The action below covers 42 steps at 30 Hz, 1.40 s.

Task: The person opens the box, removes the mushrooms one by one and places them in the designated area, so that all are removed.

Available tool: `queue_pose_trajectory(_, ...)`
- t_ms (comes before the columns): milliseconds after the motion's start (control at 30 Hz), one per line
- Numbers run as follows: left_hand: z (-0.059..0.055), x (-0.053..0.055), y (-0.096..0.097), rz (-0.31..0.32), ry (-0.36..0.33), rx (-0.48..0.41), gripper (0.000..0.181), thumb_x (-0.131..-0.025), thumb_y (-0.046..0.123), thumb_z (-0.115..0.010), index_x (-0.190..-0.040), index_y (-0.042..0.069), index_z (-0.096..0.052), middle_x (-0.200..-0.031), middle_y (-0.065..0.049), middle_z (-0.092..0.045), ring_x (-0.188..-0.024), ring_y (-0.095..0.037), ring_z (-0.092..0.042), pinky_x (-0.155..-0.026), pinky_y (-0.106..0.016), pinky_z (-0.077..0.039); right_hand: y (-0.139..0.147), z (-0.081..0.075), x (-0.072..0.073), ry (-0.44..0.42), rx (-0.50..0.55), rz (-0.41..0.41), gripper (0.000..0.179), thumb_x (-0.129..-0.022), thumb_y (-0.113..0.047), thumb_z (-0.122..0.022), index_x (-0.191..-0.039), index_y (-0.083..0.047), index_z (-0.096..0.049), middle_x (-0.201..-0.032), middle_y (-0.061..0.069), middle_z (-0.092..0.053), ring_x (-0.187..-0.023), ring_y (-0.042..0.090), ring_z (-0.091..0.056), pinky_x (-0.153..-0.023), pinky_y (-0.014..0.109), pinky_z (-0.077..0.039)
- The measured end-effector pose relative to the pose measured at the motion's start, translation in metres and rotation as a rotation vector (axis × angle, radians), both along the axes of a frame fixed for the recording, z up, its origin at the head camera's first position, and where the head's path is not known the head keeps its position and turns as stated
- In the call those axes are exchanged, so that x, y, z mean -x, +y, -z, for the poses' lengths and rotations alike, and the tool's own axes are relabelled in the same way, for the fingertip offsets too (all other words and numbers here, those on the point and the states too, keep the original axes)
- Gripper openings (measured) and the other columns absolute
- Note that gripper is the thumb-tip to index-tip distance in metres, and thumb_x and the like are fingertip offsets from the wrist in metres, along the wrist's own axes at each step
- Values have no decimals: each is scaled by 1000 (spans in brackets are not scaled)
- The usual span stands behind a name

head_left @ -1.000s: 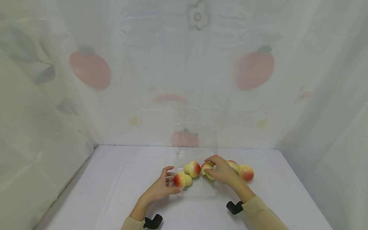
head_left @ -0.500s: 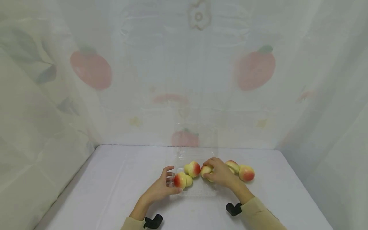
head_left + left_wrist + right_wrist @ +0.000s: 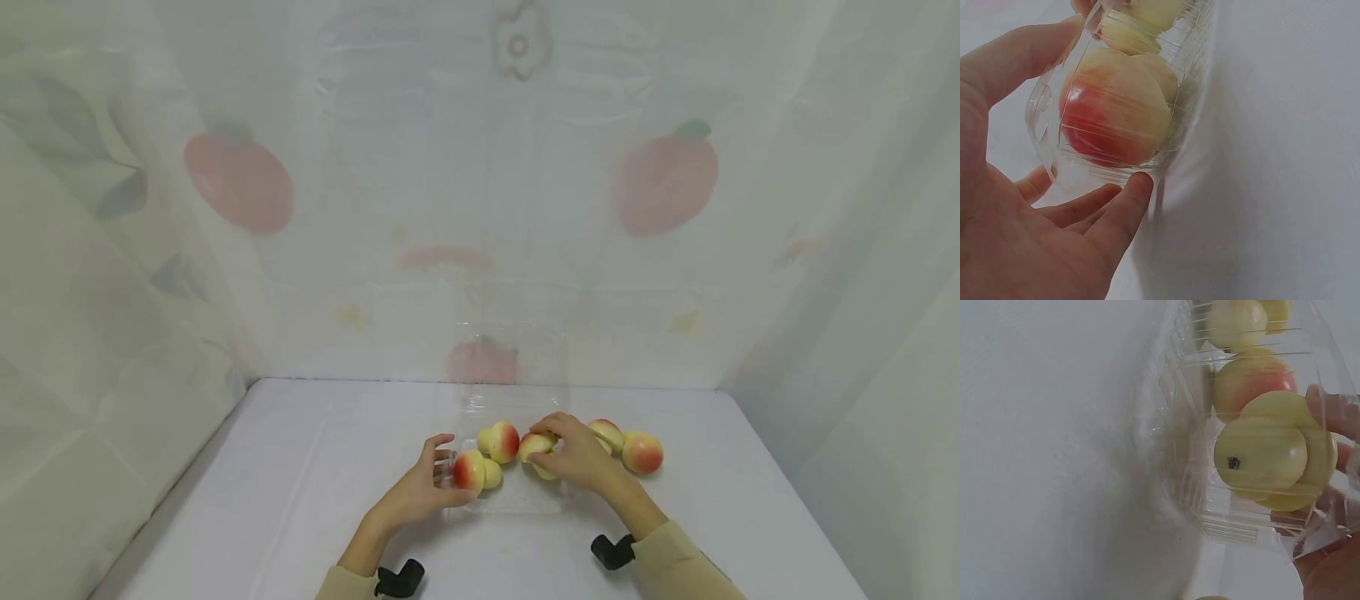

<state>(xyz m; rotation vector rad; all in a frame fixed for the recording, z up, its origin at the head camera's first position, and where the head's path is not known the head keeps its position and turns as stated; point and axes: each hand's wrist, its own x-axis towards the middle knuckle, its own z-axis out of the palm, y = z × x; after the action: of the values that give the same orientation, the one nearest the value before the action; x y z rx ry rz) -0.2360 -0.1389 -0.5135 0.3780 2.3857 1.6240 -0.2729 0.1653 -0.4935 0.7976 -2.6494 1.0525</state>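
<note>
A clear plastic clamshell box [image 3: 517, 500] lies on the table with its lid raised at the back. My left hand [image 3: 420, 487] grips its left end, thumb at the near side and fingers along the far side. Inside sit two red-and-yellow fruits, one at the left [image 3: 469, 472] and one farther back [image 3: 504, 442], each a rounded cap with a smaller pale knob. At the box's right side my right hand [image 3: 576, 452] holds a third such fruit [image 3: 536, 447] between thumb and fingers. Its yellow knob [image 3: 1260, 456] with a dark spot shows through the plastic wall.
Right of the box, more fruit lies on the white table [image 3: 345, 442]: one partly behind my right hand [image 3: 606, 435], another beyond it [image 3: 642, 452]. A printed curtain [image 3: 360, 208] encloses the table's back and sides. A black wrist mount [image 3: 401, 578] sits on each forearm.
My right hand has lowered slightly and the fruit in it has shifted a little left and nearer. The back fruit in the box has nudged left. My left hand has stayed put.
</note>
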Motion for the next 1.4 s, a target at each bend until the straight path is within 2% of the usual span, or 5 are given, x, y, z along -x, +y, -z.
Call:
queue_pose_trajectory(233,3,2,-2,8,-1,1,102,-79,27,-89,-154,8,-23,-148,-25,-40,-134,-45,-44,-110,-57,-39,4,-4,-7,-37,66,9,34,-84,-25,-85,-113,-13,-73,-112,-7,-67,-100,14,-62,-87,33,-55)
queue_pose_trajectory(600,1,1,-2,1,-1,0,101,-79,26,-89,-154,7,-23,-148,-26,-40,-134,-44,-45,-110,-57,-39,13,-16,-15,23,196,-35,31,-84,-16,-85,-111,-7,-72,-109,-1,-70,-99,17,-65,-86,32,-57)
queue_pose_trajectory(833,2,2,-2,9,-8,5,102,-79,28,-89,-154,8,-23,-149,-25,-39,-135,-44,-44,-111,-58,-38,21,-24,-23,16,207,8,31,-82,-18,-87,-109,-12,-74,-107,-8,-71,-97,10,-65,-85,30,-57)
queue_pose_trajectory(1167,0,1,0,4,-6,9,102,-79,27,-89,-154,8,-23,-148,-26,-40,-135,-45,-44,-110,-59,-38,36,-32,-35,-25,243,24,31,-87,-25,-83,-114,-14,-72,-112,-6,-71,-102,16,-66,-91,34,-56)
queue_pose_trajectory(1400,2,2,-1,7,-12,10,102,-79,27,-89,-154,8,-23,-149,-26,-39,-135,-45,-43,-111,-59,-38,48,-37,-43,16,209,49,32,-86,-23,-84,-115,-15,-72,-112,-7,-71,-98,12,-66,-83,33,-57)
